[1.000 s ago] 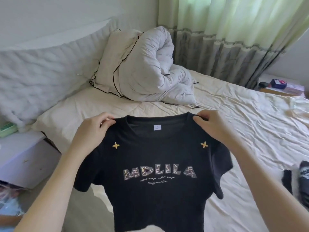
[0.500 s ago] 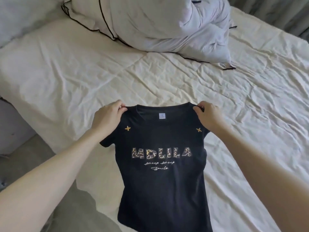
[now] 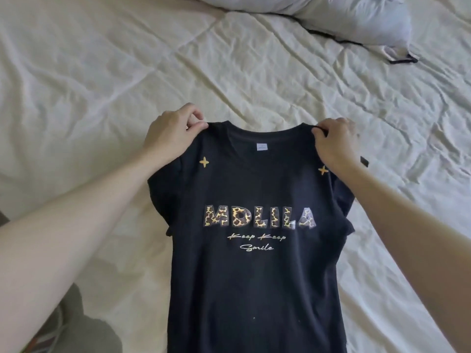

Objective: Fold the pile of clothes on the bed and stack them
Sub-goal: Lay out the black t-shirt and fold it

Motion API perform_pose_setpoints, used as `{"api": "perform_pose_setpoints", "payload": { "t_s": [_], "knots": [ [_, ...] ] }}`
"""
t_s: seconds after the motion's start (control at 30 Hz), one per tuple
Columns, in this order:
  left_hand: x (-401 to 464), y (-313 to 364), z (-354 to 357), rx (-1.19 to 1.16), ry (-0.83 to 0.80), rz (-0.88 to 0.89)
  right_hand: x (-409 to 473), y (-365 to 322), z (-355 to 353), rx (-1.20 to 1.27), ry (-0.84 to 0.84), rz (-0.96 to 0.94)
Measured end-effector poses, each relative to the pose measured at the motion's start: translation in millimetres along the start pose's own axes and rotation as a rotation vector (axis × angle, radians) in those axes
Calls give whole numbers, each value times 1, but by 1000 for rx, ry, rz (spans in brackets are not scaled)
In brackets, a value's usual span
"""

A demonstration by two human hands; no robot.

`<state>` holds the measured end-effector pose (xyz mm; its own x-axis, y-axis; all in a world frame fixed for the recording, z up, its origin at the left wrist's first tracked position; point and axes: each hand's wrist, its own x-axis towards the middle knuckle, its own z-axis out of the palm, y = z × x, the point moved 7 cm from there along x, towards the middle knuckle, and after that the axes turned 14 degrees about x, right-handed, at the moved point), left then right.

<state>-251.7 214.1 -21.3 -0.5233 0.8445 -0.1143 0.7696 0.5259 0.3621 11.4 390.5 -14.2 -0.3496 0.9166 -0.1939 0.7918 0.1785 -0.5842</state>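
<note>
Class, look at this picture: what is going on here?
A person holds a black T-shirt by its shoulders, print facing up, over a bed sheet. The left hand pinches one shoulder, the right hand the other. The shirt is spread out, not yet folded. A duvet lies bunched at the far edge.

T-shirt (image 3: pixel 254 276) spread front-up on the bed (image 3: pixel 89 72), left hand (image 3: pixel 170 133) at its left shoulder, right hand (image 3: pixel 334 141) at its right, duvet (image 3: pixel 356 19) behind, at the far right.
</note>
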Motion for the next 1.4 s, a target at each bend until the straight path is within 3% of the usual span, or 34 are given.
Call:
{"api": "perform_pose_setpoints", "payload": {
  "t_s": [0.1,0.2,0.3,0.4,0.47,0.6,0.77,0.93,1.0,1.13,1.27,1.4],
  "knots": [
    [-14,-28,22,-175,-184,-121,-26,-3,21,-53,42,-4],
    [-45,-63,35,-403,-274,-307,-88,-29,61,-28,8,-174],
    [-78,-75,44,-590,-489,-289,-166,-58,114,15,-137,-345],
    [-95,-72,46,-703,-609,-244,-217,-65,151,7,-249,-356],
    [-95,-72,46,-695,-566,-231,-230,-60,161,-13,-270,-306],
    [-89,-87,27,-603,-305,-258,-244,-50,170,-77,-337,-267],
    [-85,-121,2,-207,-148,-240,-250,-49,190,-226,-464,-284],
    [-106,-142,11,-251,-58,-556,-246,-48,195,-115,-543,-235],
    [-124,-131,7,-196,64,-593,-243,-47,172,54,-461,-219],
    [-160,-53,6,72,211,-342,-235,-16,93,186,-65,-182],
    [-179,30,50,209,9,-39,-230,51,25,278,187,43],
    [-190,72,108,333,-288,157,-215,129,-2,456,314,575]
  ]
}}
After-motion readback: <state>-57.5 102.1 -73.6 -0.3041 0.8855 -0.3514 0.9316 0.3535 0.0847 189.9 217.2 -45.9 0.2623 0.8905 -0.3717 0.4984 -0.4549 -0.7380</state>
